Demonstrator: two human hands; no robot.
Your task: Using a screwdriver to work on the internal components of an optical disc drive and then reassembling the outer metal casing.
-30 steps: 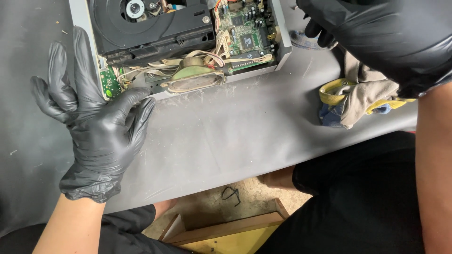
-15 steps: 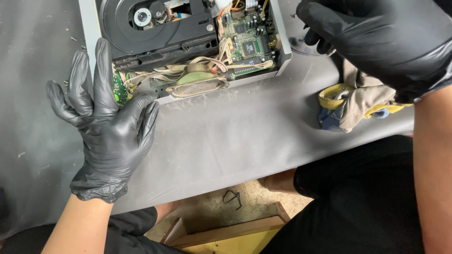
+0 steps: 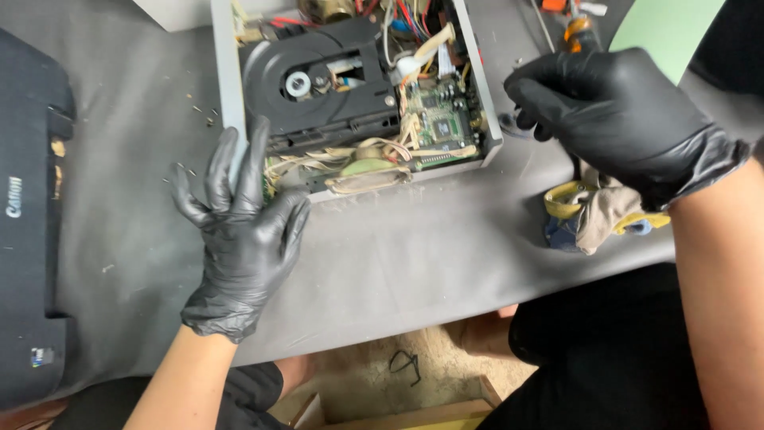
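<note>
An opened grey disc player (image 3: 225,72) lies on a grey mat (image 3: 414,255). Inside it are a black disc drive (image 3: 318,80), a green circuit board (image 3: 442,119) and loose ribbon cables along the front edge. My left hand (image 3: 243,231), in a black glove, is spread open with its fingertips at the player's front-left corner and holds nothing. My right hand (image 3: 613,119), also gloved, hovers just right of the player with its fingers curled. Whether it grips anything is hidden.
A crumpled pair of cloth work gloves (image 3: 597,211) lies under my right wrist. An orange-handled screwdriver (image 3: 577,28) sits at the back right. A black device (image 3: 28,199) lies along the left edge. Small screws (image 3: 203,111) are scattered left of the player. A wooden box (image 3: 414,414) stands below the table.
My left hand has moved right and forward, from beside the player to its front-left corner. My right hand stays by the player's right side.
</note>
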